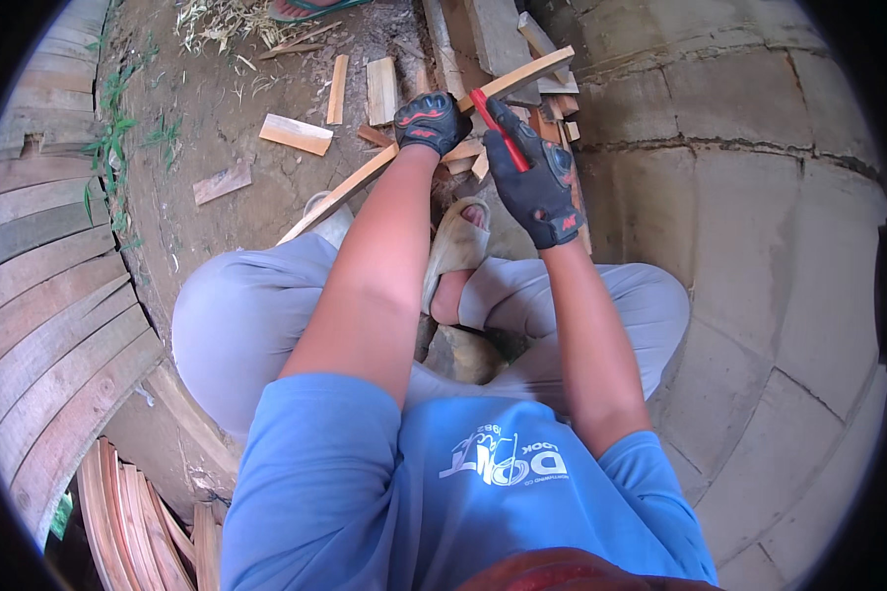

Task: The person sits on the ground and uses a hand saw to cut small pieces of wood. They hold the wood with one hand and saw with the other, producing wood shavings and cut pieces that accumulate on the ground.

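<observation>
A long, narrow wooden strip (522,75) slants from beside my left knee up to the far right. My left hand (432,122), in a black glove with red marks, is closed around its middle. In my matching gloved right hand (532,177) is a slim red tool (496,123), held lengthwise along the palm. The tool's far end meets or overlaps the strip just right of my left hand; its exact kind I cannot make out. Short wood offcuts lie under and around both hands, partly hidden by them.
Loose offcuts (296,135) and shavings (229,22) lie on the dirt ground. Someone's sandalled foot (301,8) shows at the far edge. Wooden planks (44,236) line the left, with stacked strips (128,512) at lower left. Paving slabs (729,236) cover the right.
</observation>
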### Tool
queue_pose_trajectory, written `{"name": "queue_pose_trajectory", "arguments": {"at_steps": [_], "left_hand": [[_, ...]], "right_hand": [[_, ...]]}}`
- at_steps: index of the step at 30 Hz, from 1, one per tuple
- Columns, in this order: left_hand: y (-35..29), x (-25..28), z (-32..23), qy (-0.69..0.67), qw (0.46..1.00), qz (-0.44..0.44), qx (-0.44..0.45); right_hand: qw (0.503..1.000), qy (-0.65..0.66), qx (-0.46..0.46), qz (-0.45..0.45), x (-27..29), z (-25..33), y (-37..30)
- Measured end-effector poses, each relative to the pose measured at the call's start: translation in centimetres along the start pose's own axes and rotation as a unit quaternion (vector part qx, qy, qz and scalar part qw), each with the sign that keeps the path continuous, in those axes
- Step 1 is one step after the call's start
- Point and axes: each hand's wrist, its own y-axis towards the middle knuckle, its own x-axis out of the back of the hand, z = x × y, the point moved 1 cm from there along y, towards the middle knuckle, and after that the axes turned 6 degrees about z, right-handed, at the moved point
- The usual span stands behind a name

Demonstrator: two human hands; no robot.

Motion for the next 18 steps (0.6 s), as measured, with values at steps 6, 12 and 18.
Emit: {"name": "queue_pose_trajectory", "arguments": {"at_steps": [6, 12, 18], "left_hand": [[0.6, 0.2, 0.0, 0.025, 0.999, -0.007, 0.025], [1.4, 1.1, 0.4, -0.005, 1.0, 0.011, 0.019], [2.3, 1.4, 1.8, 0.039, 0.998, 0.051, -0.001]], "right_hand": [[0.999, 0.01, 0.032, 0.002, 0.3, -0.8, 0.8], [0.999, 0.012, 0.024, 0.024, 0.5, 0.3, 2.7], [0.998, -0.057, -0.004, 0.033, 3.6, 2.1, -3.3]]}}
